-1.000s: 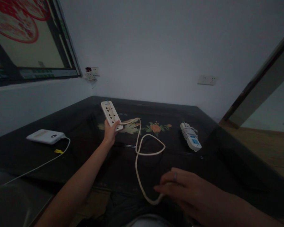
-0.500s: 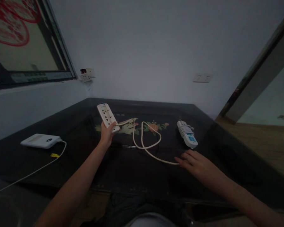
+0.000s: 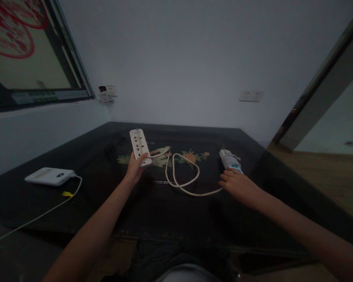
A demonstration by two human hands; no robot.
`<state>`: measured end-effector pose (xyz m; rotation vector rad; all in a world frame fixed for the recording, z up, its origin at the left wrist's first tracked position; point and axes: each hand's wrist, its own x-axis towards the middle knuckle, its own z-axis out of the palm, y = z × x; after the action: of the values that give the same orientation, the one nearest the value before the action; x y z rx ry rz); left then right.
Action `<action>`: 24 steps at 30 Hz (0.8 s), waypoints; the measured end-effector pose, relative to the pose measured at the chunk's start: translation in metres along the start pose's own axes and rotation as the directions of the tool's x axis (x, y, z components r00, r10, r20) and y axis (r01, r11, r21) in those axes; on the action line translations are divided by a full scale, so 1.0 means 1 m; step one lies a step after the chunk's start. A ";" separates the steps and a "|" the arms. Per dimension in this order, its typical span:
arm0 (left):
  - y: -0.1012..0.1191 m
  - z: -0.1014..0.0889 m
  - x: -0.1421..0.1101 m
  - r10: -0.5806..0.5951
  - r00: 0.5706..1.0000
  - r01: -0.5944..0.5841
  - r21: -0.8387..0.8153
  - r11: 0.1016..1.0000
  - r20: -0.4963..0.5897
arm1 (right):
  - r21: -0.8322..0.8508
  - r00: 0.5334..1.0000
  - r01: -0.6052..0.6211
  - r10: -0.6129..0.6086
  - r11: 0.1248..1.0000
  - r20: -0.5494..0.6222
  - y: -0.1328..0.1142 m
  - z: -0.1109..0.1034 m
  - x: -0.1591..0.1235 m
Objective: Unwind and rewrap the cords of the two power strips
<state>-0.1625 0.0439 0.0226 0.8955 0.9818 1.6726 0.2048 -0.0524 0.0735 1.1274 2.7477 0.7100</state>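
Left of centre over the dark table [image 3: 176, 219], the white power strip [image 3: 140, 145] is being gripped at its near end by the left hand [image 3: 133, 168], thumb across its face, other fingers mostly hidden; the casing is probably light, stiff and slick, best taken by its long sides. Its soft-looking pale cord [image 3: 200, 195] is being led in a loop to the right hand [image 3: 241, 188], whose fingers are being held bent together over the bundled power strip [image 3: 231, 161], though pinching or contact cannot be told. Movement is being bounded by the far wall [image 3: 176, 78] and near table edge, with more room being offered between the forearms.
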 end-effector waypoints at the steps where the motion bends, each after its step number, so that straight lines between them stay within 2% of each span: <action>1: 0.000 0.001 -0.001 -0.003 1.000 0.003 0.000 1.000 0.013 | -0.016 1.000 0.004 -0.003 1.000 0.013 0.003 -0.001 0.008; 6: 0.001 0.002 -0.003 -0.048 0.992 0.050 -0.014 0.999 0.112 | -0.109 1.000 -0.016 0.016 0.994 0.004 0.027 0.004 0.056; 12: 0.003 0.005 -0.007 -0.076 0.980 0.082 -0.025 0.996 0.182 | 0.135 0.991 -0.128 0.122 0.983 0.055 0.040 0.039 0.102; 16: 0.003 0.008 -0.010 -0.071 0.977 0.073 -0.006 0.997 0.200 | 0.207 0.975 -0.220 0.206 0.953 0.088 0.037 0.059 0.115; 19: 0.003 0.009 -0.012 -0.087 0.976 0.090 -0.003 0.996 0.201 | 0.279 0.949 -0.313 0.286 0.908 0.133 0.036 0.065 0.121; 22: 0.003 0.010 -0.014 -0.102 0.974 0.105 -0.002 0.994 0.204 | 0.365 0.906 -0.424 0.381 0.829 0.186 0.036 0.067 0.121; 24: 0.003 0.010 -0.015 -0.105 0.973 0.106 0.005 0.994 0.207 | 0.425 0.860 -0.508 0.465 0.749 0.209 0.033 0.067 0.117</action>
<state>-0.1507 0.0310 0.0281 0.9753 0.8668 1.4603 0.1582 0.0736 0.0391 1.9699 2.6186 -0.0126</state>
